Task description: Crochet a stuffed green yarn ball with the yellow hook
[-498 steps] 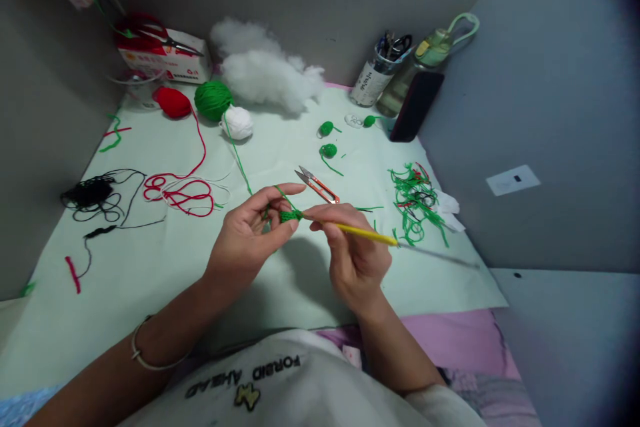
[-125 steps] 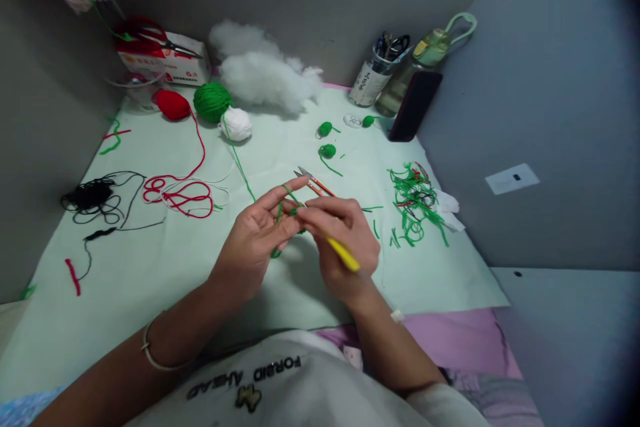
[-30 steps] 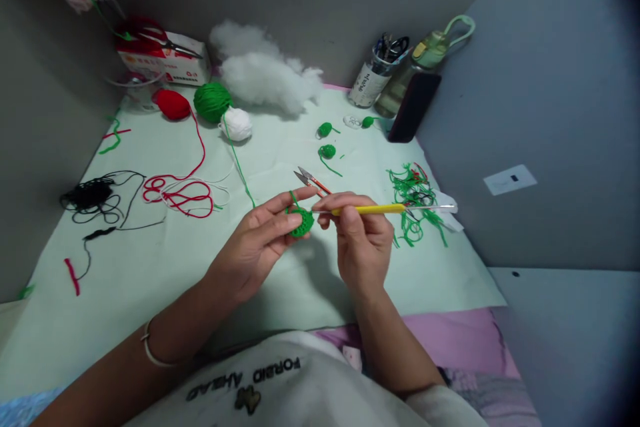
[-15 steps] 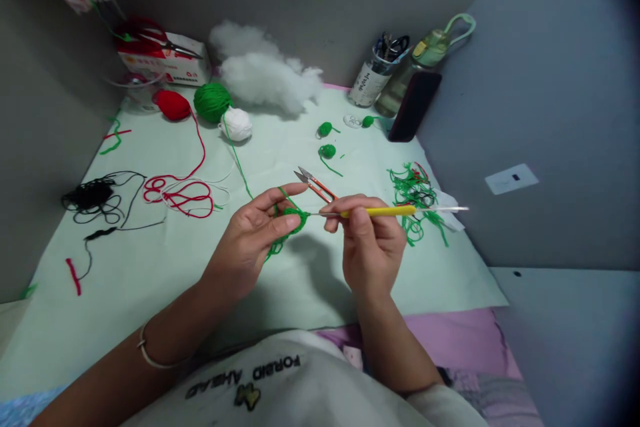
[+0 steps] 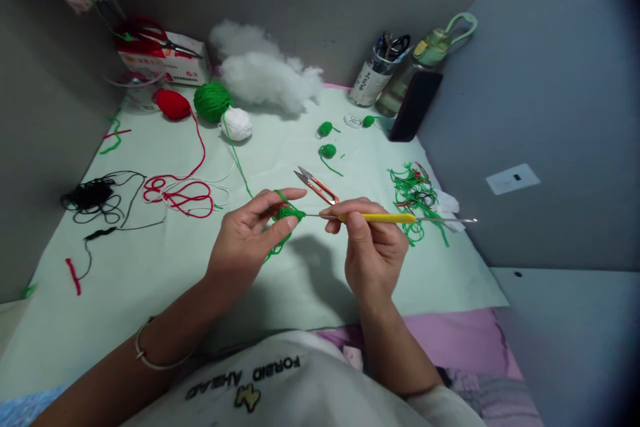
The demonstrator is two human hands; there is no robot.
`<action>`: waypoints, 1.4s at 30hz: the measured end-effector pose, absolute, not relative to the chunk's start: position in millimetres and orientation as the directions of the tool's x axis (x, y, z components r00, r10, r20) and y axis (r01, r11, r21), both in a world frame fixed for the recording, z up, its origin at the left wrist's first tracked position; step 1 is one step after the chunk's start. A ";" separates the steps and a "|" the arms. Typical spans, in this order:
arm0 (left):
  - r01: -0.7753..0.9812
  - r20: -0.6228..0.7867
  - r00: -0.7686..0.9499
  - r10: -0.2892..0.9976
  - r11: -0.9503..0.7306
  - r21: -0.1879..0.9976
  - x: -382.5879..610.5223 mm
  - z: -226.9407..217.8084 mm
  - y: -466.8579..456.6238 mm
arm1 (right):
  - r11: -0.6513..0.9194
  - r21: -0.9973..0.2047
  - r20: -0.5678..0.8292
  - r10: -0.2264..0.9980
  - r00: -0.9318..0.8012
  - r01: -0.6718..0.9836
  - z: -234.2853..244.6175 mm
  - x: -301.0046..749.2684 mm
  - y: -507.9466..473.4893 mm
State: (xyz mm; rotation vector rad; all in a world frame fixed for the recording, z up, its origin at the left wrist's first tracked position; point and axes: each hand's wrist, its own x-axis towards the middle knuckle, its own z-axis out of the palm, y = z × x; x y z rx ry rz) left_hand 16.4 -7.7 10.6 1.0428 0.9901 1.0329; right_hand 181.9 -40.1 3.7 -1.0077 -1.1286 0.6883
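Observation:
My left hand [image 5: 245,233] pinches a small piece of green crochet work [image 5: 287,215] between thumb and fingers, and the green yarn runs over its raised index finger. That strand leads back to a green yarn ball [image 5: 213,102]. In my right hand [image 5: 375,240] is a crochet hook [image 5: 383,218] with a yellow handle, gripped like a pencil. Its thin metal tip meets the edge of the green piece. Green loops hang below my left fingers. Just beyond my right fingertips lie orange thread snips [image 5: 320,188].
Red yarn [image 5: 173,105], a white ball [image 5: 237,125] and white stuffing [image 5: 270,73] lie at the back. Tangled black yarn [image 5: 90,195] is left. Small green crocheted balls [image 5: 327,151] sit beyond the snips. Yarn scraps [image 5: 415,197], a phone [image 5: 416,107] and a bottle [image 5: 400,83] stand right.
The hook's rear end has tilted slightly downward and my right hand has shifted a little right. My left thumb and the green piece have turned slightly. Other things stay put.

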 end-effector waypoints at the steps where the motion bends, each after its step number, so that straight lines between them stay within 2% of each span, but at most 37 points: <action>1: -0.139 -0.097 0.187 0.978 0.124 0.983 16.7 11.6 -8.4 | 0.412 -0.910 0.404 0.859 0.315 0.042 3.9 182.2 -41.2; 4: -0.083 -0.037 0.168 0.985 0.052 0.995 17.4 12.3 -9.5 | 0.426 -0.904 0.414 0.859 0.301 0.025 3.3 182.9 -43.0; 8: -0.153 -0.078 0.229 0.970 0.115 0.981 17.8 6.9 -8.3 | 0.443 -0.896 0.419 0.863 0.282 -0.025 1.5 182.1 -41.0; 11: -0.222 -0.091 0.243 0.966 0.146 0.964 19.3 3.4 -7.1 | 0.451 -0.892 0.431 0.854 0.291 -0.004 0.4 179.7 -39.0; 18: -0.308 -0.164 0.242 0.956 0.236 0.922 22.1 3.5 -8.2 | 0.586 -0.775 0.632 0.732 0.256 0.237 -3.0 174.0 -40.5; 23: -0.436 -0.250 0.258 0.933 0.344 0.832 24.0 8.0 -6.0 | 0.595 -0.722 0.682 0.698 0.219 0.353 -4.5 171.4 -44.4; 25: -0.497 -0.297 0.284 0.912 0.405 0.768 25.5 10.6 -3.9 | 0.618 -0.636 0.744 0.651 0.152 0.462 -6.0 169.8 -46.9; 28: -0.585 -0.369 0.342 0.864 0.503 0.637 26.6 13.8 -0.7 | 0.641 -0.428 0.818 0.575 -0.029 0.638 -10.0 168.4 -50.5; 31: -0.628 -0.411 0.385 0.826 0.561 0.540 25.3 14.8 1.6 | 0.643 -0.314 0.817 0.558 -0.147 0.698 -14.1 169.7 -52.0; 33: -0.629 -0.412 0.421 0.808 0.587 0.509 24.0 14.3 2.2 | 0.672 -0.339 0.813 0.561 -0.154 0.659 -15.6 171.2 -50.9; 35: -0.615 -0.379 0.465 0.800 0.600 0.512 23.5 13.4 1.7 | 0.699 -0.434 0.813 0.575 -0.086 0.568 -15.3 172.1 -48.1; 38: -0.581 -0.313 0.485 0.816 0.569 0.583 24.4 12.6 -0.9 | 0.684 -0.601 0.771 0.632 0.075 0.414 -11.4 171.5 -42.9; 42: -0.523 -0.274 0.466 0.841 0.512 0.681 24.8 14.3 -4.7 | 0.589 -0.778 0.626 0.756 0.191 0.219 -6.2 170.4 -37.3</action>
